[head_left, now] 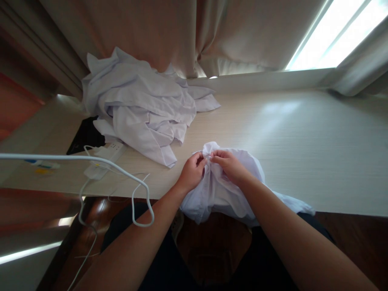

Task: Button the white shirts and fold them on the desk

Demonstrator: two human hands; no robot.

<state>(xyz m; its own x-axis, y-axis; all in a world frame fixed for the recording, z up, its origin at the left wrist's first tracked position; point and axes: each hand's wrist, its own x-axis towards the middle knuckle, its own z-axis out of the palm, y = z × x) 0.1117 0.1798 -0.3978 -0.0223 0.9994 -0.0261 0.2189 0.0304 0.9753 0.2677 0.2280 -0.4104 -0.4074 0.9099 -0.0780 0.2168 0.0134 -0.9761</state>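
A white shirt [224,190] lies bunched at the near edge of the pale wooden table [303,137], partly hanging over the edge toward my lap. My left hand [191,171] and my right hand [230,163] meet at the top of the bundle. Both pinch a small fold of the white cloth between fingers and thumb, their fingertips almost touching. What lies inside the pinched fold is hidden.
A heap of crumpled white garments [142,105] sits at the back left of the table. A white power strip [104,159] with white cables [133,182] lies at the left edge, next to a black object [86,135]. Beige curtains [182,32] and a bright window [342,36] stand behind.
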